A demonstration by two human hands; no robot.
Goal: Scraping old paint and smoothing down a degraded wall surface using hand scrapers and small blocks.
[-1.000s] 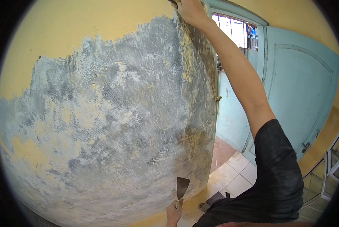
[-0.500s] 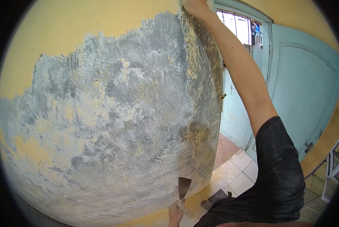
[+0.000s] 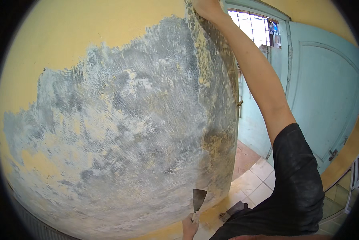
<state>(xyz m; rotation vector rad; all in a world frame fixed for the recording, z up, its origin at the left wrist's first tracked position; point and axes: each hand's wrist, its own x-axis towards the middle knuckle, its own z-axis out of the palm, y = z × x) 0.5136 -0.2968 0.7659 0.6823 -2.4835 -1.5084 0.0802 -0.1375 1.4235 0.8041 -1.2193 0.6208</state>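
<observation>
My left hand [image 3: 190, 226] is low at the bottom middle, closed around the handle of a putty knife [image 3: 199, 198]. Its wide dark blade points up, in front of the lower wall; contact with the wall cannot be made out. High up, my right hand [image 3: 206, 5] is at the wall's right-hand edge, arm stretched upward. The top of the picture cuts off its fingers, so anything in them is hidden. The wall [image 3: 147, 108] has a broad rough grey patch with yellow paint remnants, below smooth yellow paint. Its corner strip [image 3: 213, 72] is darker and stained.
Right of the wall edge stands a doorway with a pale blue door [image 3: 323, 92] and a barred window [image 3: 251, 28]. Light floor tiles [image 3: 251, 182] lie below. A dark object [image 3: 236, 208] lies near my black sleeve. Framed glass panels [image 3: 339, 194] stand at the lower right.
The view has shifted slightly, so the wall and door sit a little differently. The putty knife stays in my left hand, and my right arm remains raised.
</observation>
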